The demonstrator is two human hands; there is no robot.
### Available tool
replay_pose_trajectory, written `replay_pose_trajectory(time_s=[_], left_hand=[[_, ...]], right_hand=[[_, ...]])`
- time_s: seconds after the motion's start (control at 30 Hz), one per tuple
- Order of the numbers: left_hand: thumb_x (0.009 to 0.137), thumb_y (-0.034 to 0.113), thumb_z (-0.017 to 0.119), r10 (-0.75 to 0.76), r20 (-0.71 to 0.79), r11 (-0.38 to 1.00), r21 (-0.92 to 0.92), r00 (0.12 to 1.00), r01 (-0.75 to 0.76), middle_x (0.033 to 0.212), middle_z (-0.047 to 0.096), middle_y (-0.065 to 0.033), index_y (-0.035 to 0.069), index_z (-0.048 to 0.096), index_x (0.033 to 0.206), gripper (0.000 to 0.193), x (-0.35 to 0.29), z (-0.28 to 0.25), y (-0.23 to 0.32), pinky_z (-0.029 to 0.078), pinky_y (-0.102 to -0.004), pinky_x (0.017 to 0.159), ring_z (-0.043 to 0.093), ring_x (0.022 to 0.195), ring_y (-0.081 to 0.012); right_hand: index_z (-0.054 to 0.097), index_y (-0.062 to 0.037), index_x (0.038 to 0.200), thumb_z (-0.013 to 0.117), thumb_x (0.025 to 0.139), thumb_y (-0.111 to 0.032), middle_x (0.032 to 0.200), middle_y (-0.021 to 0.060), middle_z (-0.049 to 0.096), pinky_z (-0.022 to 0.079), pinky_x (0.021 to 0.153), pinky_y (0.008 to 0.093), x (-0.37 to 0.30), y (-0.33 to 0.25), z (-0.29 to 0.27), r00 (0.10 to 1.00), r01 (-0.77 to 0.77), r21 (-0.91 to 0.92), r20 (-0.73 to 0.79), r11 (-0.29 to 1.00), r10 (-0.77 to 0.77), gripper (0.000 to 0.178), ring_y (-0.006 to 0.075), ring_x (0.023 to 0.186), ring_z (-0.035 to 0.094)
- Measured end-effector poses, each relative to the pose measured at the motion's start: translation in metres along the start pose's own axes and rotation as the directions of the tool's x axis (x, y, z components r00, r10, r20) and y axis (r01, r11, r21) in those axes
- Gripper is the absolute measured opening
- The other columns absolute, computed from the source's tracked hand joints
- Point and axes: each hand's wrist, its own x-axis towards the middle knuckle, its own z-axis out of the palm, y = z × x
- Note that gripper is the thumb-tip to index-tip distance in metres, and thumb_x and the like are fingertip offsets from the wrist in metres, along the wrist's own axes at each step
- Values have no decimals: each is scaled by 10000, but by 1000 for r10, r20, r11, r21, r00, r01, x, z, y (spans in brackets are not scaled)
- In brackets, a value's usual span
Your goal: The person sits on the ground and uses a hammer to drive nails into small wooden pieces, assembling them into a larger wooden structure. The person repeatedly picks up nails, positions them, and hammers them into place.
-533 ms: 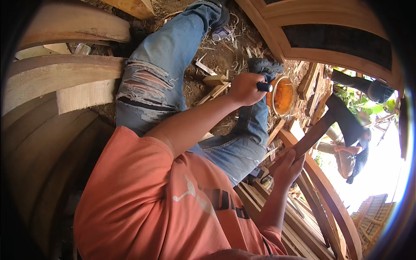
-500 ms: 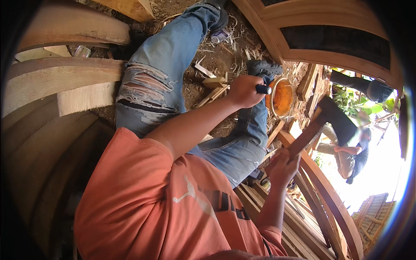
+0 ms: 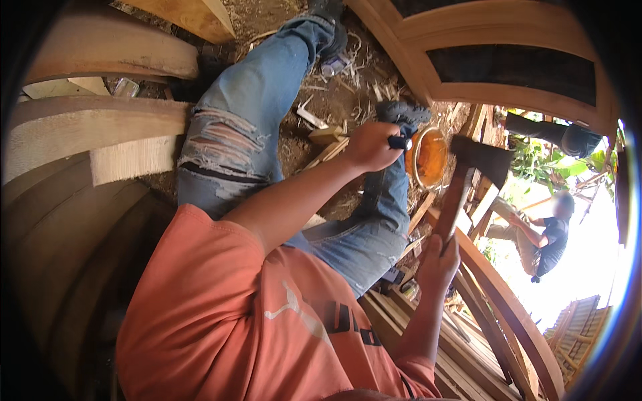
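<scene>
My left hand (image 3: 374,147) is closed in a fist around a dark-handled tool (image 3: 400,142); only the round butt end shows, and the rest is hidden by the fist. My right hand (image 3: 438,259) grips the lower wooden handle of a hatchet (image 3: 483,160). Its dark head is raised to the right of my left fist, apart from the tool's butt end. Behind my left hand, an orange round container (image 3: 428,158) stands beside my dark shoe (image 3: 403,113).
Curved wooden pieces (image 3: 107,130) fill the left side. A panelled wooden frame (image 3: 515,93) is at upper right. Offcuts and shavings (image 3: 328,134) litter the dirt between my legs. Long timber strips (image 3: 468,347) lie at lower right. Another person (image 3: 552,234) sits far right.
The hatchet has swung left and upward, its head now closer to my left fist. My left hand, still holding the dark-handled tool, has shifted slightly left.
</scene>
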Motion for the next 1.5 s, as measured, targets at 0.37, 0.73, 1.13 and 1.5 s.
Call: replay_pose_trajectory(time_s=[0.37, 0.73, 1.13, 1.5], left_hand=[[893, 336, 791, -73, 173, 997, 14, 982, 72, 774, 720, -182, 87, 738, 806, 269, 6, -6, -8, 551, -522, 672, 726, 759, -433], [900, 386, 750, -146, 228, 988, 84, 963, 130, 824, 758, -167, 141, 777, 811, 261, 1, -2, -8, 579, -550, 730, 746, 825, -441], [886, 393, 724, -150, 278, 989, 46, 949, 143, 824, 761, -179, 138, 782, 822, 269, -11, 1, 2, 589, -548, 748, 756, 832, -441], [883, 368, 739, -159, 204, 987, 9, 966, 160, 807, 751, -179, 133, 761, 777, 258, 3, -7, -2, 577, -551, 733, 751, 827, -437]], right_hand=[[627, -17, 1055, 597, 1108, -174, 788, 54, 660, 514, 570, 338, 0, -8, 23, 997, 46, 224, -63, 974, -33, 169, 128, 621, 633], [628, -27, 1152, 583, 1152, -194, 757, 33, 625, 487, 561, 304, 1, 15, 29, 993, 112, -6, 21, 994, -112, 172, 115, 599, 594], [669, 11, 1207, 707, 1075, -294, 954, 290, 731, 552, 800, 549, 4, 11, 31, 962, 274, -348, 102, 897, -255, 335, 494, 909, 741], [664, 22, 1215, 618, 1115, -255, 781, 57, 682, 538, 602, 319, -5, 26, 27, 991, 116, -112, -49, 987, -122, 298, 140, 638, 676]])
